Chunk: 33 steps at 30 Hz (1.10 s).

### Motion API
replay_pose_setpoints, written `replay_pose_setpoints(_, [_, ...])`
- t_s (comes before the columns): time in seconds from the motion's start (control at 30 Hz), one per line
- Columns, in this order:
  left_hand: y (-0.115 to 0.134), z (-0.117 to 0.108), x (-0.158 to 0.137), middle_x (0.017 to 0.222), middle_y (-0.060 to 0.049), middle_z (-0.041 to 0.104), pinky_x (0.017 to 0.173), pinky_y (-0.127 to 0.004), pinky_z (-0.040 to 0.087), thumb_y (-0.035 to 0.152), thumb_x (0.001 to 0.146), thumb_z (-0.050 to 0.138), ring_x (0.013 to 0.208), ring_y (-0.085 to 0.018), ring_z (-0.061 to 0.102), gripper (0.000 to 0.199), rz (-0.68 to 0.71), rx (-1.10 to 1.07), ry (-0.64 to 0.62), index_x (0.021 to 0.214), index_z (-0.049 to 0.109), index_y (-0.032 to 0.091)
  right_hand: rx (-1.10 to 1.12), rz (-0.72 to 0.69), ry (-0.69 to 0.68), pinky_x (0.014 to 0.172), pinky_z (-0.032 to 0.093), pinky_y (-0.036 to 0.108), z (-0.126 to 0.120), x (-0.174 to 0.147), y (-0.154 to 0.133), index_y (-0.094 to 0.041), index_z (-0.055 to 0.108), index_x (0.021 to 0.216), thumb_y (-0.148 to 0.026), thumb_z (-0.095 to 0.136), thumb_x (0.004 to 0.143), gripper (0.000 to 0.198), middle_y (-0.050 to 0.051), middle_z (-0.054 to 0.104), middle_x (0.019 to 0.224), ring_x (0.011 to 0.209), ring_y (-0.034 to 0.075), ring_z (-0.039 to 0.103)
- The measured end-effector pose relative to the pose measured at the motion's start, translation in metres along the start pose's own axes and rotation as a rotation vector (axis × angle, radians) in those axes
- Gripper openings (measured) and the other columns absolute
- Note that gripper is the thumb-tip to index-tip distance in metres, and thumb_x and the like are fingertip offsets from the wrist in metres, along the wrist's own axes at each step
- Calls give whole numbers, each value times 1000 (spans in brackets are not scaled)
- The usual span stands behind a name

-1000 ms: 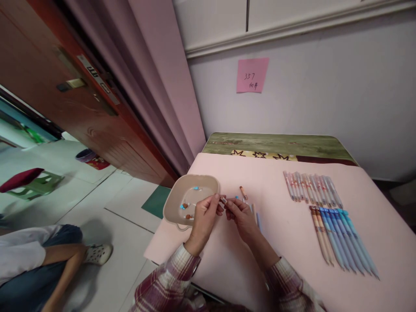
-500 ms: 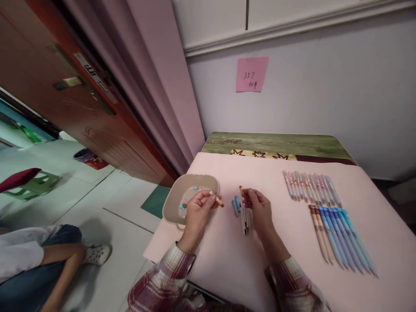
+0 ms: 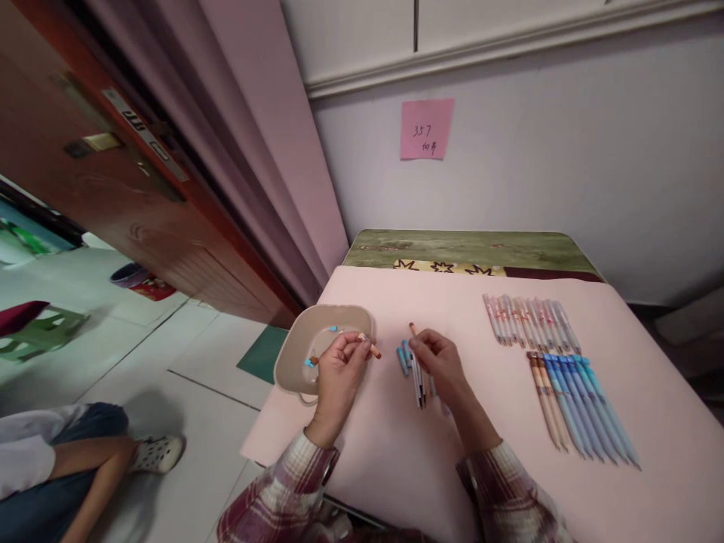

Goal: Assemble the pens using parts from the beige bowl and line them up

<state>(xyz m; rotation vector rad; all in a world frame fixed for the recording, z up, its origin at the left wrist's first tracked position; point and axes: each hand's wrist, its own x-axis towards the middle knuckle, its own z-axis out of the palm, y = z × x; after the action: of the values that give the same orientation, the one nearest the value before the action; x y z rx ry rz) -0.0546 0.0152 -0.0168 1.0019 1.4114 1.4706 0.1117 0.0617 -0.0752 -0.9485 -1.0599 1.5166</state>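
Observation:
My left hand (image 3: 341,373) pinches a short tan pen barrel (image 3: 370,347) with a brown end, just over the right rim of the beige basin (image 3: 294,339). Small blue and brown pieces (image 3: 310,362) lie in the basin. My right hand (image 3: 441,362) is closed at a brown-tipped pen barrel (image 3: 412,329), partly hidden by the fingers, which seem to grip it. Beside these fingers lie short blue pen barrels (image 3: 402,358). Thin pen refills (image 3: 418,385) lie partly under the hand.
To the right, clear-barrelled pens (image 3: 529,324) lie in a row, above a row of brown and blue pens (image 3: 580,407). A pink cloth (image 3: 373,467) covers the table. A pink note (image 3: 427,129) is on the wall. Another person (image 3: 84,460) sits at the left, near the door.
The view has turned slightly right, so everything sits further left. My right fingers have shifted left onto the brown-tipped barrel. My left hand keeps its barrel.

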Motion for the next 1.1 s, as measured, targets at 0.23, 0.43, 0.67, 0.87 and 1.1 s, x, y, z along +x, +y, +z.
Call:
replay_pose_setpoints(0.23, [6, 4, -6, 78, -6, 71, 79, -29, 48, 34, 82, 66, 76, -16, 65, 20, 130, 157, -37, 91, 60, 17, 136, 141, -326, 40, 14, 21, 21, -12, -2, -19, 53, 69, -48, 67, 77, 34, -9, 37, 46, 40, 5, 26])
replay_pose_setpoints(0.43, [8, 5, -7, 77, -4, 70, 78, -29, 48, 35, 83, 64, 77, -18, 66, 18, 139, 200, -45, 89, 60, 19, 174, 139, -370, 39, 16, 21, 20, -13, -4, -19, 51, 70, -47, 69, 76, 33, -9, 40, 47, 39, 5, 27])
replay_pose_setpoints(0.67, [9, 6, -9, 77, -4, 70, 77, -27, 48, 35, 81, 66, 76, -17, 66, 18, 151, 231, -31, 88, 62, 19, 179, 141, -369, 39, 16, 20, 22, -14, -4, -20, 49, 69, -48, 70, 75, 35, -9, 40, 46, 38, 5, 27])
replay_pose_setpoints(0.87, [9, 5, -8, 81, -4, 71, 77, -26, 47, 34, 81, 67, 78, -17, 66, 17, 165, 227, -32, 88, 63, 19, 196, 129, -377, 38, 17, 20, 22, -14, -5, -20, 49, 70, -49, 68, 77, 35, -8, 46, 49, 37, 5, 30])
replay_pose_setpoints(1.1, [12, 7, -8, 76, -4, 71, 76, -26, 47, 35, 79, 68, 74, -17, 65, 18, 138, 203, -22, 85, 64, 19, 205, 139, -383, 37, 17, 20, 22, -15, -4, -20, 51, 72, -49, 68, 76, 34, -8, 47, 48, 37, 5, 30])
